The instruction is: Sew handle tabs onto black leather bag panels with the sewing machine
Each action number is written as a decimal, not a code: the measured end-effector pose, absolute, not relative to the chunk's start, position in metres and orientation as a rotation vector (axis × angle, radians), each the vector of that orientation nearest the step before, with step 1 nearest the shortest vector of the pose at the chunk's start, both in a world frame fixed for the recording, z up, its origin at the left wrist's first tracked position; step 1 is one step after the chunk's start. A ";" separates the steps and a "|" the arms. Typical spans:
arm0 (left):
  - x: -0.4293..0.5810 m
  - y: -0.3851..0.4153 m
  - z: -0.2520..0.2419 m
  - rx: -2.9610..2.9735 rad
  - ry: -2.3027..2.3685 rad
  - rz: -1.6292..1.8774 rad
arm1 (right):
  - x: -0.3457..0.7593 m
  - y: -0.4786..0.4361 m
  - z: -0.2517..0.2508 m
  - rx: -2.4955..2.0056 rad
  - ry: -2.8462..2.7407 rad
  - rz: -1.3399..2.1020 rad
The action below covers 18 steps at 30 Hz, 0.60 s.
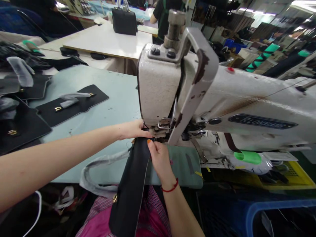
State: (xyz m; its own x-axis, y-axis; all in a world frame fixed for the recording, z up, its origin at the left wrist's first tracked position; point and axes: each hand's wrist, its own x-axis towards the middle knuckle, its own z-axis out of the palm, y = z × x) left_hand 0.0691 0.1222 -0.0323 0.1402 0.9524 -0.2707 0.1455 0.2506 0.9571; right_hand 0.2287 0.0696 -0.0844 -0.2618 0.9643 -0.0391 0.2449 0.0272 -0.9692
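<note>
A long black leather panel point(130, 184) runs from my lap up to the needle area of a white sewing machine point(160, 82). At its far end, beside the presser foot, my left hand point(134, 129) presses on the panel, its fingertips partly hidden behind the machine head. My right hand point(159, 158) pinches the panel's right edge just below the needle, thumb on top. A plastic-wrapped handle point(91, 174) loops out to the left of the panel, and a gold ring fitting point(115, 198) shows on its lower left edge.
More black panels with gold fittings point(74, 103) lie on the pale green table point(113, 92) at left. A black handbag point(124, 21) stands on a white board point(108, 41) behind. At lower right are a yellow tray point(298, 176) and a blue bin point(249, 210). Another person stands at the back.
</note>
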 end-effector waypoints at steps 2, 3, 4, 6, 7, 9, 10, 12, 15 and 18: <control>0.070 0.117 -0.042 1.311 1.163 0.737 | 0.237 0.073 -0.084 -1.245 -1.622 1.354; 0.070 0.116 -0.047 1.373 1.139 0.737 | 0.241 0.075 -0.084 -1.237 -1.633 1.391; 0.071 0.114 -0.050 1.418 1.143 0.749 | 0.244 0.076 -0.084 -1.229 -1.642 1.423; 0.071 0.113 -0.055 1.442 1.215 0.796 | 0.249 0.079 -0.083 -1.214 -1.657 1.470; 0.071 0.113 -0.055 1.442 1.253 0.819 | 0.250 0.080 -0.083 -1.205 -1.660 1.487; 0.069 0.112 -0.054 1.460 1.285 0.838 | 0.252 0.080 -0.083 -1.198 -1.657 1.499; 0.066 0.112 -0.054 1.487 1.274 0.824 | 0.252 0.080 -0.082 -1.199 -1.652 1.503; 0.056 0.110 -0.057 1.526 1.258 0.779 | 0.252 0.078 -0.081 -1.205 -1.635 1.510; 0.028 0.100 -0.074 1.545 1.419 0.848 | 0.252 0.076 -0.077 -1.217 -1.628 1.499; 0.000 0.076 -0.109 1.740 1.658 0.915 | 0.254 0.075 -0.072 -1.210 -1.636 1.463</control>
State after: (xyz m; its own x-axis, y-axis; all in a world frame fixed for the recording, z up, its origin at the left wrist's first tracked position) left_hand 0.0000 0.0759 -0.1090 0.0008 0.9954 0.0955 0.6115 -0.0761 0.7876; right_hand 0.2536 0.0752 -0.0716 -0.3843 0.9152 -0.1213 0.2220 -0.0359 -0.9744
